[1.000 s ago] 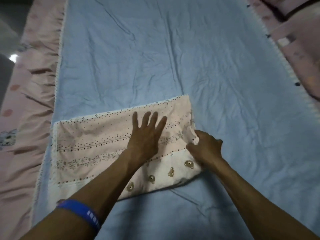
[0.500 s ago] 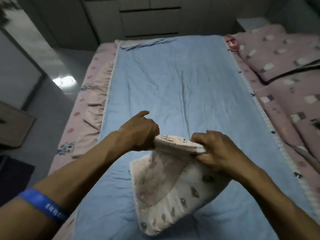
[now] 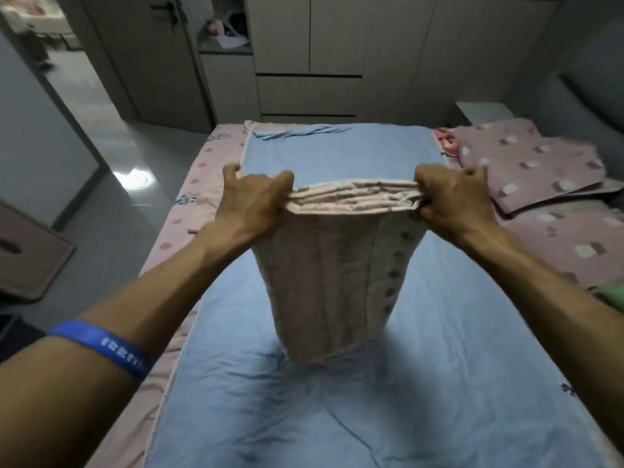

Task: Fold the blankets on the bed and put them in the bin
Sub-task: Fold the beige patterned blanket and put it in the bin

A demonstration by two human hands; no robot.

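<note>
Both hands pinch folded blanket top edge above bed.

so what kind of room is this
Most likely a bedroom at home: a bed with a pale blue quilted cover, a mauve patterned pillow beside it, and tall grey built-in wardrobes behind. Both hands hold up a folded pink patterned blanket.
</note>
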